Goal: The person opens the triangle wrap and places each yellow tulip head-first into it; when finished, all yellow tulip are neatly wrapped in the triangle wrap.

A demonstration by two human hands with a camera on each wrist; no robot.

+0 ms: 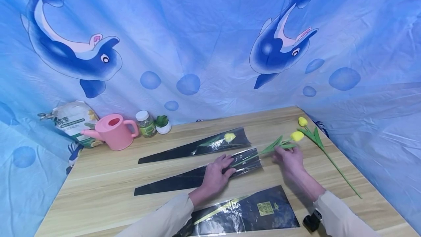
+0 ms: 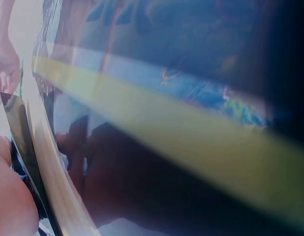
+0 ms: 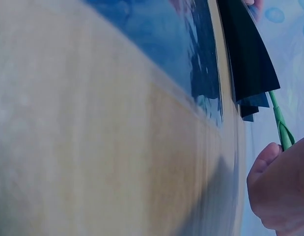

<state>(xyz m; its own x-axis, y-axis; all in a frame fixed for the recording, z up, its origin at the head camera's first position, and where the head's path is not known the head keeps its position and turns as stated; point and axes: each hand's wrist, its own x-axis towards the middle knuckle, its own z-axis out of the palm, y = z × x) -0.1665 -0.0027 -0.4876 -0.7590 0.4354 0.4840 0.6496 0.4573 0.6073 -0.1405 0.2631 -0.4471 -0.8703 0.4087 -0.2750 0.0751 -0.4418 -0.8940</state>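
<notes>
My left hand (image 1: 219, 169) lies flat, fingers straight, pressing on the middle black-and-clear flower sleeve (image 1: 177, 183) on the wooden table (image 1: 108, 178). A yellow tulip (image 1: 297, 136) sticks out of that sleeve's wide end, its green stem (image 3: 281, 123) partly inside. My right hand (image 1: 283, 153) pinches this stem at the leaves, just right of the sleeve mouth. In the right wrist view the thumb (image 3: 262, 164) sits beside the stem. The left wrist view is a blurred close-up of a sleeve (image 2: 181, 147) with a yellow stripe.
A second sleeve (image 1: 197, 147) holding a yellow tulip lies behind; a third sleeve (image 1: 250, 211) lies near the front edge. A loose tulip (image 1: 302, 121) lies at the right. Pink watering can (image 1: 113, 131), jar (image 1: 146, 123), small plant (image 1: 162, 123) and bag (image 1: 74, 120) stand back left.
</notes>
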